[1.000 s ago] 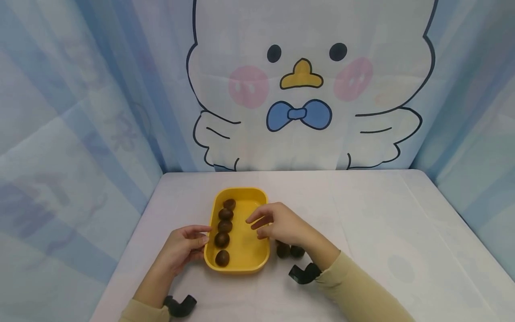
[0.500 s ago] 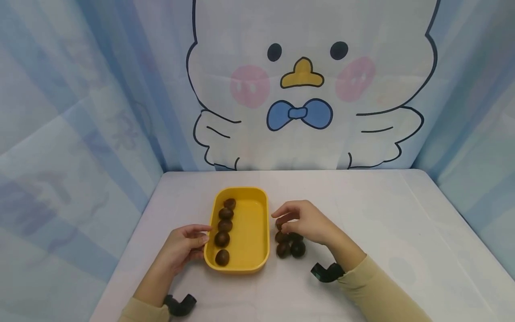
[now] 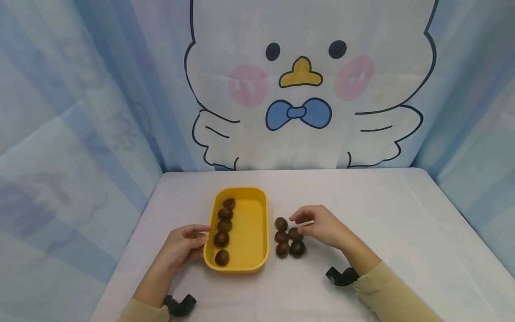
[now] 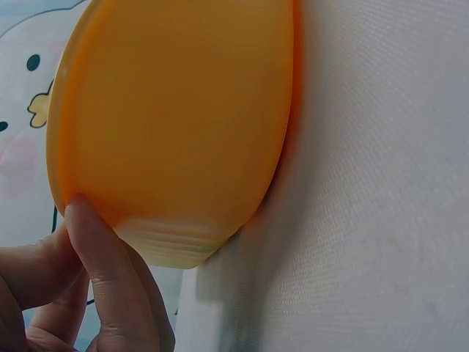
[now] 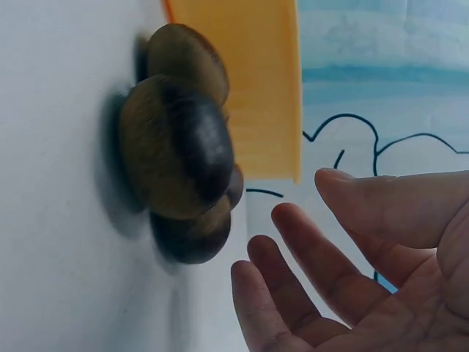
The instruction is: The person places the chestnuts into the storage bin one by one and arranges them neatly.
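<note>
My left hand (image 3: 187,243) is at the left side of a yellow tray (image 3: 249,264), its fingertips touching the outer wall near the rim. One extended finger (image 4: 99,257) shows against that wall in the left wrist view. Inside the tray, several brown chestnuts (image 3: 221,239) lie in a row along the left side. More chestnuts (image 3: 297,249) sit in a small group on the table, right of the tray. My right hand (image 3: 322,226) hovers at the right of this group with fingers spread and nothing held. In the right wrist view a half-glossy chestnut (image 5: 176,147) is closest to the camera.
A white-covered table (image 3: 382,223) carries everything. Behind it hangs a curtain (image 3: 301,147) printed with a cartoon bird, and pale blue cloth (image 3: 80,156) closes in the sides. Black wrist mounts (image 3: 342,276) sit at both wrists.
My right hand has moved from over the tray to the right, past the loose chestnuts, uncovering the group. My left hand, the tray and the row inside have stayed put.
</note>
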`<state>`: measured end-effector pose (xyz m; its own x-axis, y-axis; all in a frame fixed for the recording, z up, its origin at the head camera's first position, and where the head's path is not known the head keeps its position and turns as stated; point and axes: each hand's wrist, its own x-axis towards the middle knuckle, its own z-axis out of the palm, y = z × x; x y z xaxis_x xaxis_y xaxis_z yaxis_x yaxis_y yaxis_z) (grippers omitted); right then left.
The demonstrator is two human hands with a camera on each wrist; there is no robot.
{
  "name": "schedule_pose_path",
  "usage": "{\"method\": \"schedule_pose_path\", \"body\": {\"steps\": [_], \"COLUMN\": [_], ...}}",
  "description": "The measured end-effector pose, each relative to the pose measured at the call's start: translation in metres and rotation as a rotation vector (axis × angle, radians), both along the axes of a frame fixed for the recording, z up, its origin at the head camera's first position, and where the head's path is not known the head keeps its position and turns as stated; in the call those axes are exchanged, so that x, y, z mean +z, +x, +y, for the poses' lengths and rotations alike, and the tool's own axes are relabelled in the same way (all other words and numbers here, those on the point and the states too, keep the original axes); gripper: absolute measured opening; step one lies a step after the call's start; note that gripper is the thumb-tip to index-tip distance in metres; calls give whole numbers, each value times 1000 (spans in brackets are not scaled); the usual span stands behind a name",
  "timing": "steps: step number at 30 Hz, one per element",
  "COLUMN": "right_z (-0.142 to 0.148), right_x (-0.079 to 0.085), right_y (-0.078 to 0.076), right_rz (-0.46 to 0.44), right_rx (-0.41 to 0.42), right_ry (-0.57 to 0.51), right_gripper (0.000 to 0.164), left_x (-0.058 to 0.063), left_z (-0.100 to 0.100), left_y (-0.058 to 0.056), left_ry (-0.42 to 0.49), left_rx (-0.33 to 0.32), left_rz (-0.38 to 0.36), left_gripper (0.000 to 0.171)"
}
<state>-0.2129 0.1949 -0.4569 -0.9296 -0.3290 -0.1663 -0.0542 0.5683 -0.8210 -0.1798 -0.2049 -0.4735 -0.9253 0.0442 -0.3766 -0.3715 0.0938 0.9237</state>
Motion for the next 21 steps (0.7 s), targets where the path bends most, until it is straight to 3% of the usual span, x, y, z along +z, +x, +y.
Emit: {"method": "schedule_pose_path", "body": {"steps": [8,13,21], "right_z": [8,7,2], "right_x": [-13,-19,-31], "right_y": [-3,-5,-9], "right_rz": [-13,21,0], "right_rx": [-7,-12,-29], "right_ry": [-5,44,110], "right_gripper": [30,30,32], "left_x": [-1,0,-1], "left_z": [0,0,0], "left_y": [-1,-1,-1], "left_ry": [-9,-6,2], "left_rx": [5,4,5], "left_rz": [0,0,-6], "left_gripper": [37,37,38]}}
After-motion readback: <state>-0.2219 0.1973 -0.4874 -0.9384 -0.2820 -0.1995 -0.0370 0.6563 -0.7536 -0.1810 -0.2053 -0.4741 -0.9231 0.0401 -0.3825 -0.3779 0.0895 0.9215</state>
